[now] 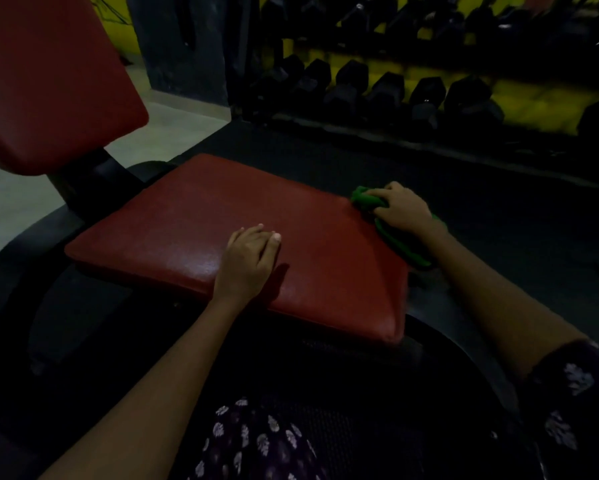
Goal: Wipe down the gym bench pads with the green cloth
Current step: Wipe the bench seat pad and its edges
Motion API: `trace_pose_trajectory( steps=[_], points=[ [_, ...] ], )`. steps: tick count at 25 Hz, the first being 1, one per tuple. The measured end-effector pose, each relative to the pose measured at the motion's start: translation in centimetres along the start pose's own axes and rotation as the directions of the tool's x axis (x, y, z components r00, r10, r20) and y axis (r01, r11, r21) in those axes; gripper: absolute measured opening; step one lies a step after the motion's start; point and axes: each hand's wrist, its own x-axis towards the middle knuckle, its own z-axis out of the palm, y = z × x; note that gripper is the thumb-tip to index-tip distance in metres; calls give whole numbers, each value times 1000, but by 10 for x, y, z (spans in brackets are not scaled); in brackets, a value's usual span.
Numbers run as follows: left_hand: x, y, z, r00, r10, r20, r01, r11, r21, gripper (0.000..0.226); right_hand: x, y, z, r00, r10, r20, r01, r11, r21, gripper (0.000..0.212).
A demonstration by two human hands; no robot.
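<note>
The gym is dim, with rows of dumbbells (pixel 377 88) on a yellow rack behind the bench. In front of us lies the red seat pad (pixel 194 237), and the raised back pad (pixel 48 81) stands at upper left. Our right hand (pixel 403 209) has its grip clamped on the bunched green cloth (pixel 365 197), pressed at the far right corner of the seat pad, with a tail of cloth hanging over the right edge. Our left hand (pixel 249 258) rests flat on the pad, fingers together, holding nothing. To wipe well, we should keep the cloth flat under the palm, pull long overlapping strokes across the pad, and lift the left hand out of the path. The pad seems to shine near the front, perhaps damp, though the light is too poor to tell.
</note>
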Motion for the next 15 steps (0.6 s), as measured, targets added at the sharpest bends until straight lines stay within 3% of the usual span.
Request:
trace_pose_trajectory(
  steps=[3,5,15],
  points=[
    [-1,4,-3,1000,-29,2,29,999,-38,43,-39,22,1,981,192,-40,-174,946,272,45],
    [-2,7,-5,999,-39,1,39,998,-44,37,-67,17,6,966,253,-55,-214,898,384,44],
    [-3,9,-3,1000,11,-14,-12,999,-30,40,-238,-59,34,907,393,-155,-237,778,581,49]
  ],
)
